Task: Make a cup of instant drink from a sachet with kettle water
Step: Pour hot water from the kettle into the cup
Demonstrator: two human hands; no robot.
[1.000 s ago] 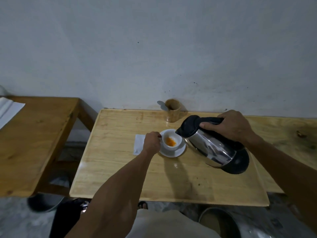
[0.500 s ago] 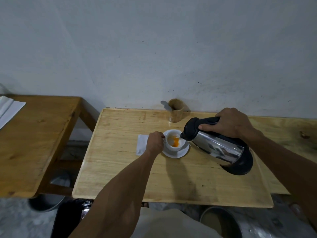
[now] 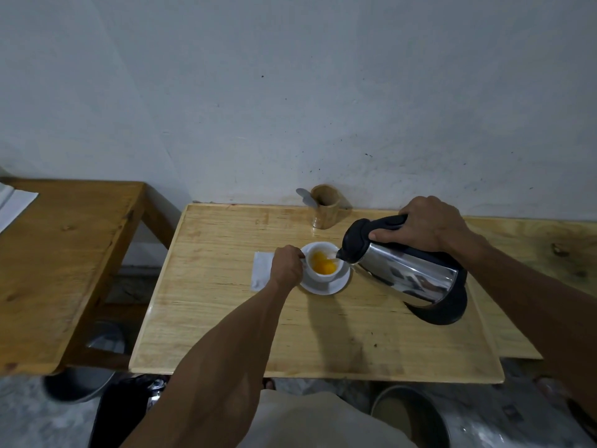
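Note:
A white cup (image 3: 318, 277) stands on a white saucer (image 3: 336, 286) in the middle of the light wooden table (image 3: 226, 318). Orange liquid fills its bottom. My left hand (image 3: 286, 266) grips the cup's handle on its left side. My right hand (image 3: 423, 223) holds the black handle of a steel kettle (image 3: 407, 276), tilted with its spout right over the cup's right rim. Water runs from the spout into the cup. A white sachet or paper (image 3: 261, 270) lies flat just left of the cup, partly behind my left hand.
A wooden holder (image 3: 326, 206) with a metal spoon (image 3: 304, 194) stands at the table's back edge by the wall. A darker wooden table (image 3: 64, 253) sits to the left. Buckets (image 3: 410, 415) stand on the floor below the front edge.
The kettle has tipped further and its spout has come over the cup's rim. The orange patch in the cup has spread wider. My left hand stays on the handle.

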